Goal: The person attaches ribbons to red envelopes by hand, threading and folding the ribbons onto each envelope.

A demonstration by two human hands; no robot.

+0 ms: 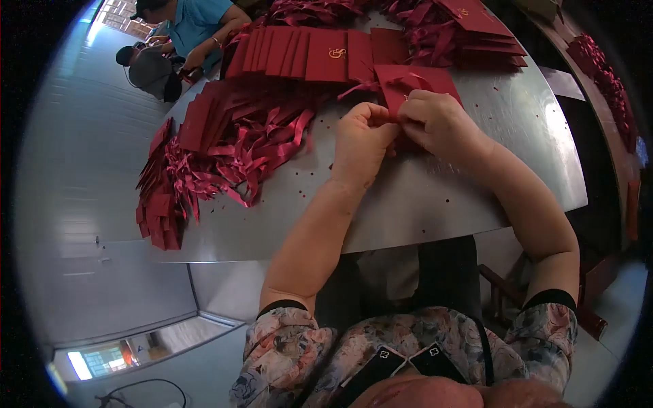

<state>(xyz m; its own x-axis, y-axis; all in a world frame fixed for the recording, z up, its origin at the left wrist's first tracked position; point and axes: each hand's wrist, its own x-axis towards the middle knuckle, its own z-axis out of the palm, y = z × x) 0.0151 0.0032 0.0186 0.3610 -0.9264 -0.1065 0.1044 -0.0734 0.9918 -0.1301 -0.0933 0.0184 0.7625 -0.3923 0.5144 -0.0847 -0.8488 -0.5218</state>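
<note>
A flat red gift bag (pixel 433 76) with a ribbon lies at the far middle of the metal table. Both my hands meet over its near part. My left hand (pixel 367 139) is closed in a pinch at the near left edge of the bag. Beside it my right hand (pixel 439 122) is also closed, its fingertips pinching close to the left ones. What exactly sits between the fingertips is mostly hidden, though the bag's red material shows there. A loop of red ribbon (pixel 359 88) sticks out to the left of the bag.
A row of flat red bags (pixel 292 54), one with gold lettering, lies behind my hands. Bags with tangled ribbons (pixel 252 146) are piled left, and another stack (pixel 486 41) stands back right. Small red dots speckle the metal table (pixel 381 211). Other people (pixel 197 27) work at far left.
</note>
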